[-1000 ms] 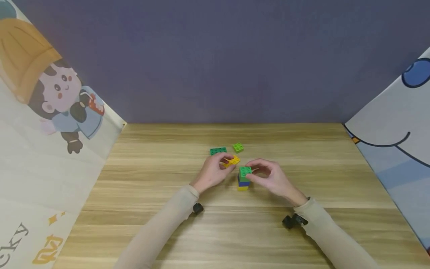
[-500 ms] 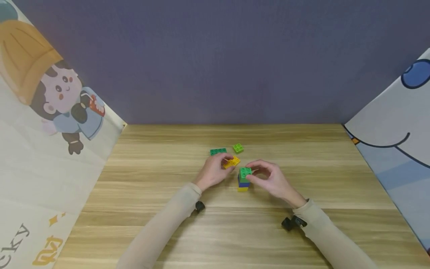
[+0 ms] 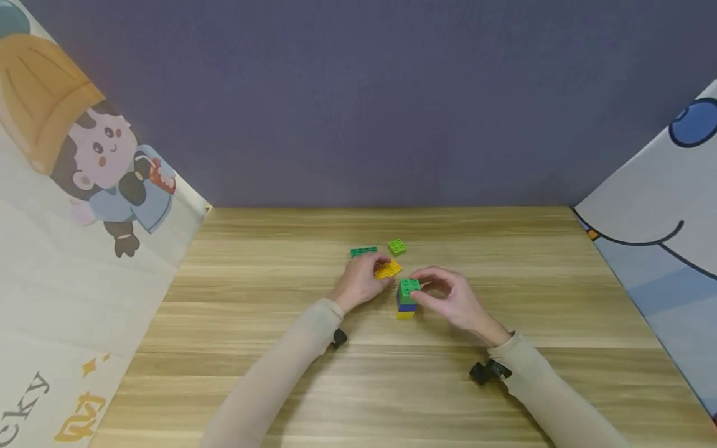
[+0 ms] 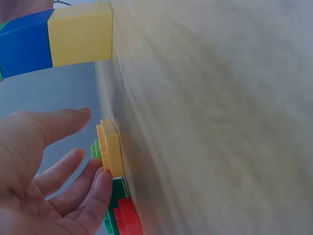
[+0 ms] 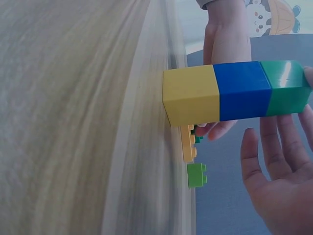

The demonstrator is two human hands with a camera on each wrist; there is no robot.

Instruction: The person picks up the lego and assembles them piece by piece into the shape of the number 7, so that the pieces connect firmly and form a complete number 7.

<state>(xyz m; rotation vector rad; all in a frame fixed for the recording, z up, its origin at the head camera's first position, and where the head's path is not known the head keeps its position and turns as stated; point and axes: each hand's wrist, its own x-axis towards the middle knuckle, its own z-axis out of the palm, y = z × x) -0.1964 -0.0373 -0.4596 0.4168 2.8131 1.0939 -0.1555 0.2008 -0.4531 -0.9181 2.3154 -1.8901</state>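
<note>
A tower of a yellow, a blue and a green brick (image 3: pixel 409 287) stands upright on the table. My right hand (image 3: pixel 454 302) pinches the green brick at its top between thumb and fingers. Left of the tower, a flat orange-yellow brick (image 3: pixel 388 269) lies studs up on the table. My left hand (image 3: pixel 361 280) is beside it; in the left wrist view the fingertips (image 4: pixel 103 181) are right at the brick's edge, while the thumb stands apart from it. Part of that brick is hidden by the left hand in the head view.
Behind the left hand lies a flat dark green brick (image 3: pixel 364 251), with a small lime green brick (image 3: pixel 397 247) to its right. A red brick (image 4: pixel 128 218) shows beside the dark green one in the left wrist view. A dark wall (image 3: pixel 358 124) closes off the table's back.
My left hand has shifted slightly to the right, and more of the orange-yellow brick shows beyond its fingers. The right hand and the tower have kept their place.
</note>
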